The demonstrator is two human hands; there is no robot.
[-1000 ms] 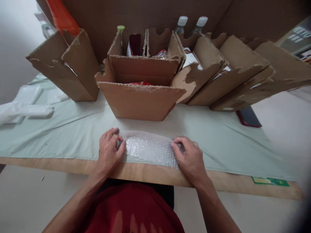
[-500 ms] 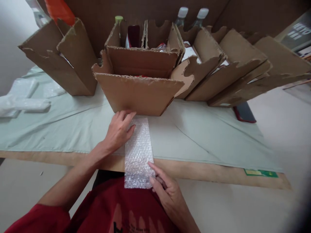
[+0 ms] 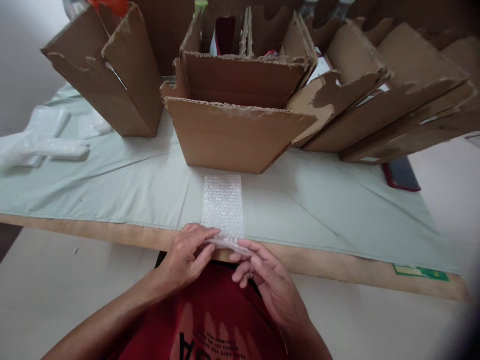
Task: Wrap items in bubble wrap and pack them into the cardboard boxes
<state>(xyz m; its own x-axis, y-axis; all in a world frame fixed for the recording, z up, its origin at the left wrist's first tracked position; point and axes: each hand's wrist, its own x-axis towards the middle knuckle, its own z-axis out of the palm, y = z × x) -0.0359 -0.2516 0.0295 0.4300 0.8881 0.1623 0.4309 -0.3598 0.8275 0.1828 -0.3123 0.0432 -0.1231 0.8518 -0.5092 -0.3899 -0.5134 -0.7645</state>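
Since half a second ago, the left hand (image 3: pixel 189 250) has come back from the far end of the bubble wrap (image 3: pixel 224 202), beside the front box, to its near end, and that end, which hung down over the shirt, is now raised at the desk's front edge. The pale floor (image 3: pixel 112 280) spreads below and a light wall (image 3: pixel 22 70) stands at the left. Across the middle runs the desk (image 3: pixel 123 235), its wooden front strip bare and the rest under a pale green cloth (image 3: pixel 360 200). Open cardboard boxes (image 3: pixel 360 117) line its back: one apart at the left, a group in the centre, several tilted at the right. Clear plastic packets (image 3: pixel 62 148) lie at the far left.

The left hand, partly curled, grasps the wrap's near end at its left side between thumb and forefinger. The right hand (image 3: pixel 272 277) pinches the same end at the right, its other fingers loosely bent below.

The wrap lies on the cloth in front of the central box, its long axis running from the person toward that box, the near end folded up crosswise between both hands.
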